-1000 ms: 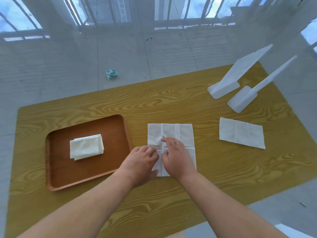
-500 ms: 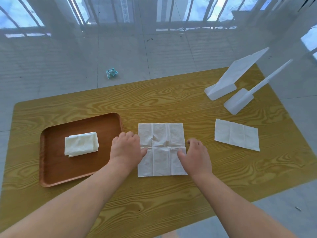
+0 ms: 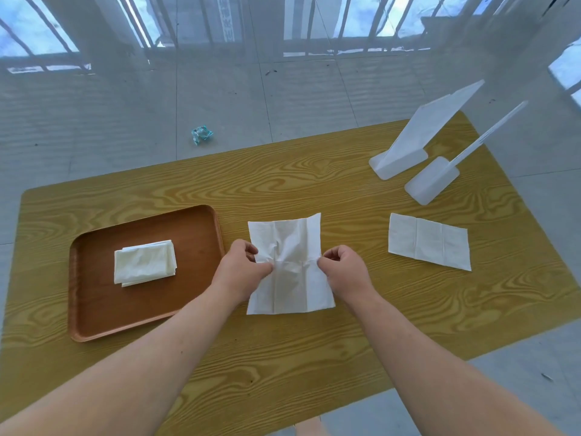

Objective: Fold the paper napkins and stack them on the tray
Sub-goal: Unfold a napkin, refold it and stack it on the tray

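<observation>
An unfolded white paper napkin (image 3: pixel 290 247) lies at the middle of the wooden table (image 3: pixel 314 184), creased across its centre. My left hand (image 3: pixel 240 270) pinches its left edge at the crease, and my right hand (image 3: pixel 344 270) pinches the right edge at the same height. The far half of the napkin lifts and buckles off the table. To the left sits a brown tray (image 3: pixel 94 309) holding a small stack of folded napkins (image 3: pixel 144 262). Another flat napkin (image 3: pixel 429 241), partly folded, rests on the table to the right.
Two white plastic stands (image 3: pixel 408 158) (image 3: pixel 432 182) lean at the table's far right corner. A crumpled bluish wrapper (image 3: pixel 201 134) lies on the tiled floor beyond the far edge. The table's near edge runs just under my forearms.
My hands slid apart from the napkin's middle to its side edges, then closed on those edges. The far half of the napkin has risen and wrinkled.
</observation>
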Tool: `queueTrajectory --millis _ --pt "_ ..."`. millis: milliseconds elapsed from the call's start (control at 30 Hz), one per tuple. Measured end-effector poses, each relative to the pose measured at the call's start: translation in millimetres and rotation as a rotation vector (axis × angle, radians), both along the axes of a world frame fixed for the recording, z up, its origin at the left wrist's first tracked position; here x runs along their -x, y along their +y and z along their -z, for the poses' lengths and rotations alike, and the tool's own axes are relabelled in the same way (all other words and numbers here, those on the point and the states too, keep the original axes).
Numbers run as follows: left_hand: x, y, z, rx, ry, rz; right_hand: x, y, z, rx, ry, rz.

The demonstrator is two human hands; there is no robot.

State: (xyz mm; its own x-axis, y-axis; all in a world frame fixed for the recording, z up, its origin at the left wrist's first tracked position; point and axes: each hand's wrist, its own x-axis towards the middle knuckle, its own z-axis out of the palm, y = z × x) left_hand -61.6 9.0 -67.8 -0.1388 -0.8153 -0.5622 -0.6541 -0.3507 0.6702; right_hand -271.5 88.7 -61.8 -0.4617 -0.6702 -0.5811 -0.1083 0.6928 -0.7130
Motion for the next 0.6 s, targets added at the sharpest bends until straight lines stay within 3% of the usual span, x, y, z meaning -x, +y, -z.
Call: queueTrajectory --millis 67,167,400,600 --pt "-2 -5 0 -0.126 0.160 -0.177 3 -1 -1 0.009 -0.138 0.092" --pt "-7 -13 0 -0.176 0.242 -0.260 7 -3 -1 0.001 -0.255 0.192" --pt "-28 -26 -4 -0.246 0.256 -0.350 21 -2 2 -0.031 -0.216 0.267" --pt "-37 -22 -2 -0.325 0.202 -0.273 14 -3 -1 -0.147 -0.445 0.224"
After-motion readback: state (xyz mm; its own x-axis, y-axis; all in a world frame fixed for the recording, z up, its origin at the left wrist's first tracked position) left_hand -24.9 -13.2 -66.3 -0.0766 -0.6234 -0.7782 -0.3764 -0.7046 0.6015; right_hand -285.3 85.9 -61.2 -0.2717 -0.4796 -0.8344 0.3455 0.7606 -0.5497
